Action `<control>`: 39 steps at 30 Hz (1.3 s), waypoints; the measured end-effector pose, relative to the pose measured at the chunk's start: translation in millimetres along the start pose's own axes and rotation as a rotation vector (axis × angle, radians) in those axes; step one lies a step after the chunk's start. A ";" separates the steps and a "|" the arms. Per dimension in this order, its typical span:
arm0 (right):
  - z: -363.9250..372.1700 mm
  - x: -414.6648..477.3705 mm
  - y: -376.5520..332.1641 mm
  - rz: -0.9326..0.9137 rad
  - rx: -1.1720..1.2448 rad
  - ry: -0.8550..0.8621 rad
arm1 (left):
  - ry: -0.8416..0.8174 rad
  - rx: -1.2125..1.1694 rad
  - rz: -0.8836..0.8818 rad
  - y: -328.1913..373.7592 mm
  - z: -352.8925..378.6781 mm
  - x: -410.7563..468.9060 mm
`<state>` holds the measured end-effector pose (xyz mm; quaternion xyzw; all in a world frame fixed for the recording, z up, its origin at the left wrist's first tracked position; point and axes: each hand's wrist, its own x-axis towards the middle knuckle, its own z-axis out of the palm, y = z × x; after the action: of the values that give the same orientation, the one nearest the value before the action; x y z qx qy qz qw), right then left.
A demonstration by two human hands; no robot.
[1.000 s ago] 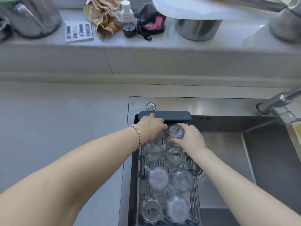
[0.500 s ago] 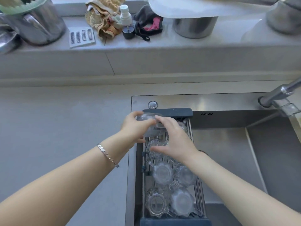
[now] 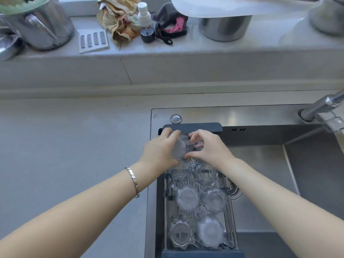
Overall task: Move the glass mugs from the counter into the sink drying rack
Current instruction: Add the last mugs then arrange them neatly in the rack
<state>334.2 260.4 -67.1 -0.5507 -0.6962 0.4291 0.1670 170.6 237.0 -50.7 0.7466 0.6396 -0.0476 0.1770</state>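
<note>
A dark drying rack (image 3: pixel 192 127) spans the left part of the steel sink. Several clear glass mugs (image 3: pixel 188 198) stand upside down in it in two rows. At the rack's far end, both hands hold one more glass mug (image 3: pixel 180 149) just above the rack. My left hand (image 3: pixel 161 149) wraps its left side. My right hand (image 3: pixel 208 148) pinches the mug's handle with fingertips and covers its right side. The far rack slots under the hands are hidden.
The steel sink (image 3: pixel 279 174) opens to the right of the rack, with a faucet (image 3: pixel 320 108) at the far right. Grey counter (image 3: pixel 65 146) lies to the left. A ledge behind holds metal pots (image 3: pixel 225 27), cloths (image 3: pixel 119 19) and a spray bottle (image 3: pixel 144 14).
Both hands were pressed on mugs at the rack's far end. They have since lifted one mug slightly, and my right hand has shifted its fingers onto that mug's handle.
</note>
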 end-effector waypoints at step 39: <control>9.0 -15.3 51.4 0.290 0.029 0.164 | -0.008 -0.191 -0.077 5.1 44.5 23.3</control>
<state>365.1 244.0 -108.8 -0.6761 -0.5871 0.4124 0.1679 186.6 243.8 -98.0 0.7008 0.6689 0.0039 0.2480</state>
